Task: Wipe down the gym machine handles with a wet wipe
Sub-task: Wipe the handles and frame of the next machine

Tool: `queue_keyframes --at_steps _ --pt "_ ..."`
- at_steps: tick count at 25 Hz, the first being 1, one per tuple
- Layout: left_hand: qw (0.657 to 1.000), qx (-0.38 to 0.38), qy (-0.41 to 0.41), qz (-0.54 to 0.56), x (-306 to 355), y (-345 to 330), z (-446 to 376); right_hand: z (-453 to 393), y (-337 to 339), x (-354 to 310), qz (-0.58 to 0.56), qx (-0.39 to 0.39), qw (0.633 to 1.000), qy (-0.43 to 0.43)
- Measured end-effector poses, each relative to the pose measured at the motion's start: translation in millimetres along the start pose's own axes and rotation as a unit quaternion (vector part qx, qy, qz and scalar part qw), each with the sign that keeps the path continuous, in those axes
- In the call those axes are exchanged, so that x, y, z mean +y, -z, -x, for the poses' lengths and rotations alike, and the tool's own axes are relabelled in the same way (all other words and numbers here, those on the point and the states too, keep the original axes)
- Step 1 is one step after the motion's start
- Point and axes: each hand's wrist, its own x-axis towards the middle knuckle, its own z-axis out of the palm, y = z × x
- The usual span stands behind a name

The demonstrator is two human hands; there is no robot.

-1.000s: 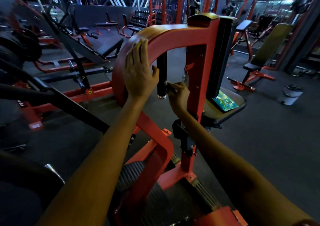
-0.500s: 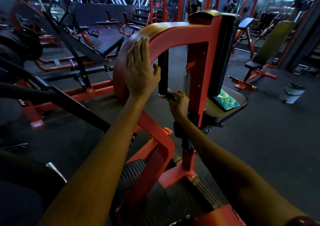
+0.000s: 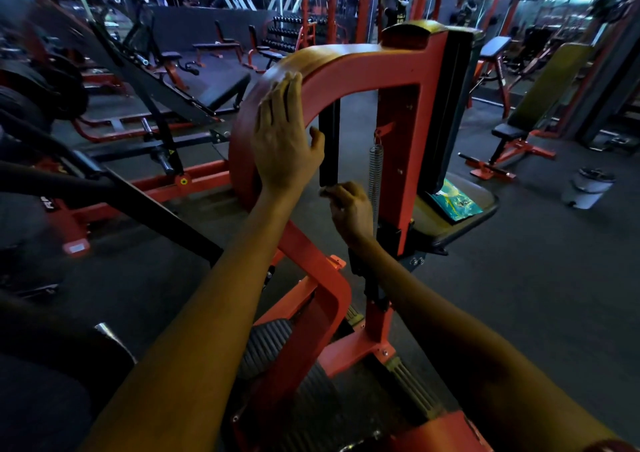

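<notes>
Red steel forms the curved machine frame [image 3: 346, 67] at centre. Its black hanging handle [image 3: 329, 140] drops from the arch, upper end hidden behind the left hand [image 3: 282, 143], which lies flat on the frame, fingers straight. Below, the right hand [image 3: 349, 209] curls at the handle's lower tip, pinching something pale, possibly the wipe; too dim to tell. White lettering at far left is cut off, unreadable.

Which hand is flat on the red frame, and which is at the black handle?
The left hand lies flat on the curved red frame; the right hand curls at the black handle's lower end.
</notes>
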Motion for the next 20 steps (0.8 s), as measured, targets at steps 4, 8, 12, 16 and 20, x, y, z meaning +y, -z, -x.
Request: queue_keyframes --at_steps 4,8,12,16,20 --pt "1.0 0.007 -0.007 -0.008 -1.0 0.6 0.0 -31.4 23.4 -19.2 -0.012 0.05 0.998 0.025" --pt "1.0 0.0 -0.004 -0.005 -1.3 0.1 0.1 -51.1 29.0 -32.4 -0.031 0.074 0.996 0.041" --pt "1.0 0.003 -0.005 0.014 -1.1 1.9 -0.4 -7.1 -1.7 2.4 0.042 -0.03 0.994 0.096" --pt "0.997 0.054 -0.019 0.052 -5.4 6.1 -11.2 -13.1 15.0 -11.4 -0.034 -0.017 0.999 0.022" --pt "0.998 0.045 -0.043 0.02 -10.7 3.2 -8.7 -51.4 32.0 -29.6 -0.018 0.054 0.995 0.084"
